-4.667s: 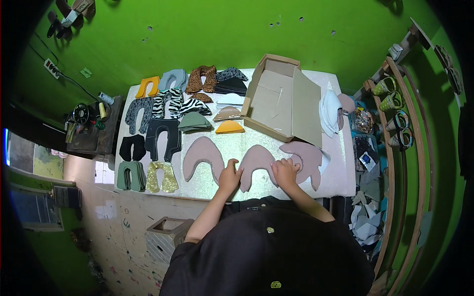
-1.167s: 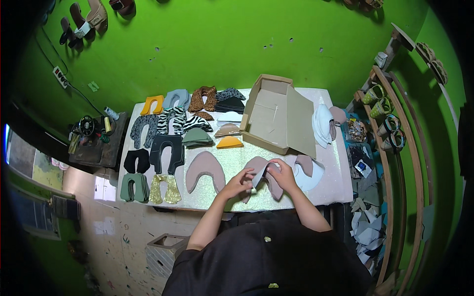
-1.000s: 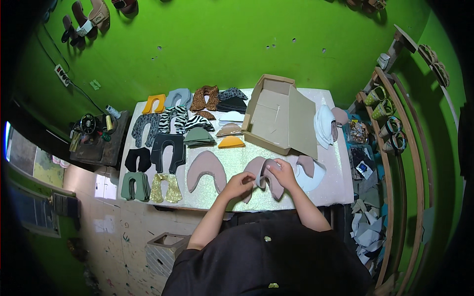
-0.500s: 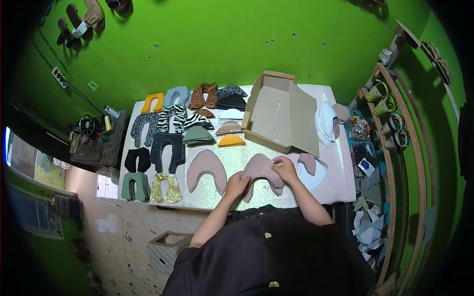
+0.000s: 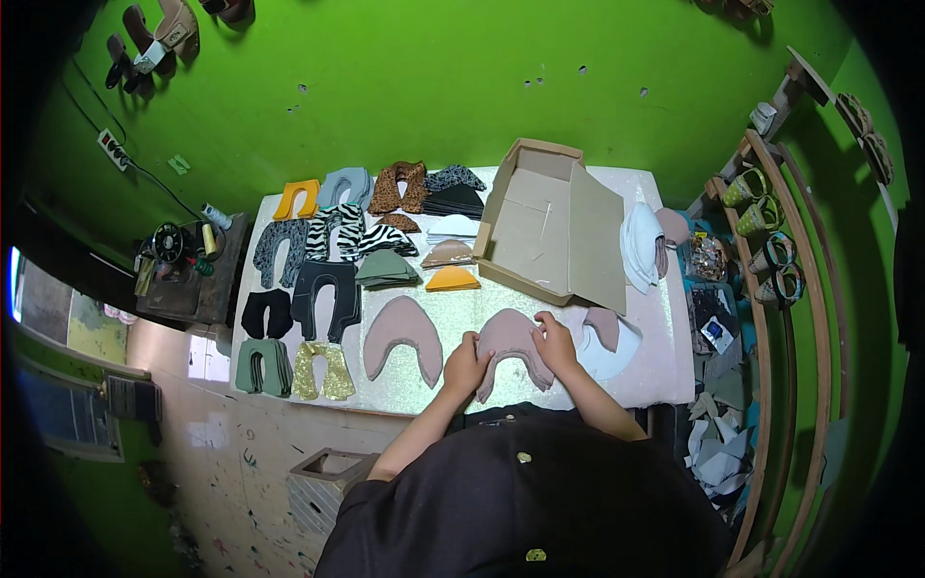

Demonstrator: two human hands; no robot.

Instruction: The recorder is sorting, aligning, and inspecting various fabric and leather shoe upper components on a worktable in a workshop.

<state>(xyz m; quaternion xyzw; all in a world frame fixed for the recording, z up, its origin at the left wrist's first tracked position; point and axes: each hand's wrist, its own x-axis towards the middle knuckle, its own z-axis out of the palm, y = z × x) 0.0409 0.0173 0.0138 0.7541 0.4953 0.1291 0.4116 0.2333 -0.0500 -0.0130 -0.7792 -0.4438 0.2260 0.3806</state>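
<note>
A stack of dusty-pink U-shaped fabric pieces [image 5: 508, 330], which look like shoe uppers, rests on the table in front of me with its curve facing away. My left hand [image 5: 467, 364] closes on the stack's left side, thumb over the top. At its right side my right hand [image 5: 556, 347] grips the edge. To the left lies a second pink U-shaped stack [image 5: 404, 330]. Beside my right hand are a small pink curved piece [image 5: 602, 328] and white curved pieces [image 5: 614, 358].
An open cardboard box [image 5: 527, 217] stands at the back. Stacks of cut pieces, such as zebra-print [image 5: 332, 234] and gold [image 5: 323, 371] ones, line the table's left. White curved pieces [image 5: 636, 246] lie by the right edge. A wooden rack [image 5: 771, 241] holds sandals; a sewing machine [image 5: 171, 246] stands left.
The pink stack now sits straighter, its layers more even. My right hand has shifted from its top toward its right side; my left hand stays at the left edge.
</note>
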